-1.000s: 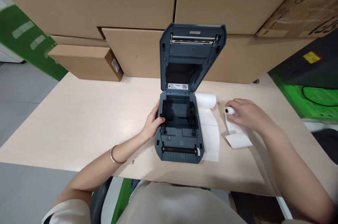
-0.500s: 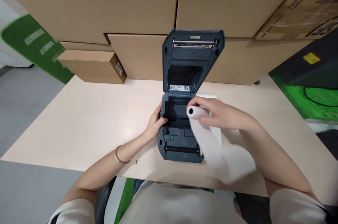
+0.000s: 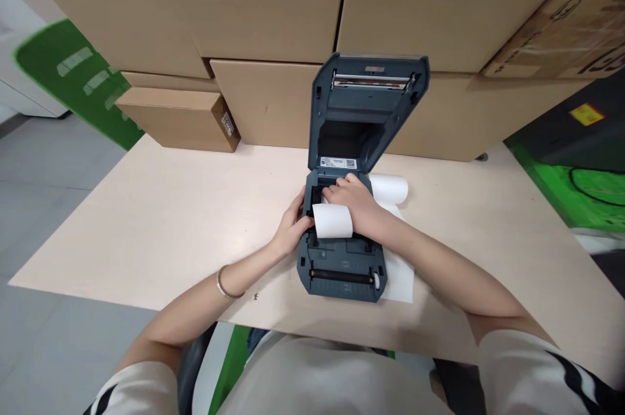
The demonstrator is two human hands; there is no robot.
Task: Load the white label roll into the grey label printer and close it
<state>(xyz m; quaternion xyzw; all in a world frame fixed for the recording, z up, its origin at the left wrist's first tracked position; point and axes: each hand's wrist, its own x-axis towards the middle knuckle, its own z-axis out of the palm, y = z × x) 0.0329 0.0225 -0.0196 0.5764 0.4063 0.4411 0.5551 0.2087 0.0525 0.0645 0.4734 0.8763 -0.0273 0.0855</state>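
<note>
Head view: the table carries a dark device with its lid raised above the bay. If the lid is bumped, it could drop onto the fingers; no prop is visible. The left hand clasps the device's left wall, thumb over the rim; a weakened grip could let the body slide under pressure. The right hand is curled around a roll of white paper inside the bay, its core end mostly hidden. Seating the roll askew could make it bind. Its loose tail hangs over the bay; slack may fold or become trapped. The black roller, near the front edge, is uncovered; a crooked tail could misalign there.
</note>
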